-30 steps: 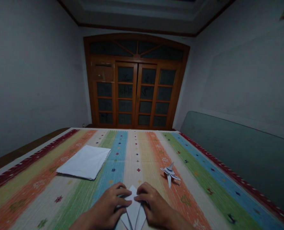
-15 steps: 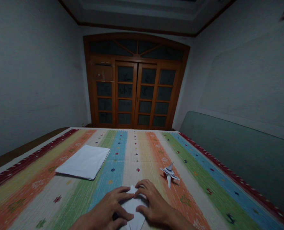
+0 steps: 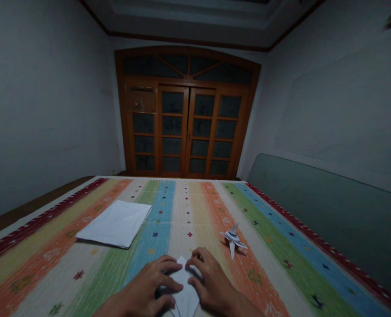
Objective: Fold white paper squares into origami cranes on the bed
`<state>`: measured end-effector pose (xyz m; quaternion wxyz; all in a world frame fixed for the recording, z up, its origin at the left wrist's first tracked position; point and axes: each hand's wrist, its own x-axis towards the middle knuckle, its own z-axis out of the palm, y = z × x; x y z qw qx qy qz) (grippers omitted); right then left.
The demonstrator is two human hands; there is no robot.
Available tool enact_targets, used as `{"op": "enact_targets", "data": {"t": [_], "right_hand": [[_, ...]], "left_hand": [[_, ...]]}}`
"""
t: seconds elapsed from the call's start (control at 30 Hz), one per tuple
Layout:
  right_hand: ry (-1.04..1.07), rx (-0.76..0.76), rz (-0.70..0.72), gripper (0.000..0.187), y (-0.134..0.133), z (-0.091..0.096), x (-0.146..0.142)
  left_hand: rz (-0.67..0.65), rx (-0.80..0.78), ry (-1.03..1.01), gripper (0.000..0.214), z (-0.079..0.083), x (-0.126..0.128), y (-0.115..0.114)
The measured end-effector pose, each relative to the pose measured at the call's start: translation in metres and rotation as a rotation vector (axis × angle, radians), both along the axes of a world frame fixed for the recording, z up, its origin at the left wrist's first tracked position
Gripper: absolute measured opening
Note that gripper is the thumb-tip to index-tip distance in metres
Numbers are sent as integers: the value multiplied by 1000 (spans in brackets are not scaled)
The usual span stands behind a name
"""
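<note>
A partly folded white paper [image 3: 185, 290] with a pointed top lies on the striped cloth [image 3: 274, 273] near the bottom edge of the view. My left hand [image 3: 149, 288] presses on its left side, fingers curled over the paper. On its right side my right hand [image 3: 212, 284] rests with fingertips pinching the paper near the tip. A finished white paper crane [image 3: 234, 240] stands just beyond and right of my right hand.
A stack of white paper sheets [image 3: 116, 223] lies to the far left on the cloth. A green padded bench back [image 3: 330, 211] runs along the right. Wooden glazed doors [image 3: 187, 127] close the far wall.
Both hands have slid slightly toward me along the folded paper, and the fingers have shifted over its flaps. The crane and the sheet stack have not moved.
</note>
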<state>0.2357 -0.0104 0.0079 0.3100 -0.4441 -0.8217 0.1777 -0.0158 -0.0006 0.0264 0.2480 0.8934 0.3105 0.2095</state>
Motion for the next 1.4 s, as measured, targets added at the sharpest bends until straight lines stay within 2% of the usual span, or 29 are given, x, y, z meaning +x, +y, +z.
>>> {"op": "enact_targets", "data": {"t": [0.07,0.13,0.23,0.3,0.4,0.47,0.57,0.67,0.77,0.87,1.0,1.07,1.13,1.27,1.4], "right_hand": [[12,-10,-103,29,1,-3,-2],[23,-10,-174,23,1,-6,-4],[46,-9,-198,23,2,-10,-7],[78,-25,-199,24,2,-12,-9],[149,-67,-207,23,4,-16,-10],[229,-104,-199,24,5,-18,-11],[387,-186,-153,34,6,-20,-13],[514,-229,-89,40,6,-18,-15],[592,-248,-10,37,4,-13,-18],[666,-265,117,39,2,-8,-20],[768,-283,308,54,-2,-8,-21],[762,-289,330,56,-4,-10,-20],[706,-249,268,55,-4,-12,-18],[589,-143,32,46,-1,-12,-15],[542,-31,-20,35,3,-8,-12]], "left_hand": [[50,-11,-51,21,-3,5,1],[114,-26,-94,21,-4,10,1],[182,-66,-116,22,-6,16,1],[208,-88,-130,32,-9,16,2],[209,-89,-171,66,-19,13,5],[197,-86,-182,75,-26,10,6],[183,-92,-188,76,-32,8,7],[192,-110,-191,79,-32,8,7],[188,-115,-201,80,-27,11,6],[196,-86,-247,69,-17,15,4],[271,-44,-275,31,0,19,1],[311,-27,-303,18,5,19,1],[337,-12,-348,15,8,18,2],[359,2,-421,15,9,16,5],[324,24,-477,16,10,15,6]]}}
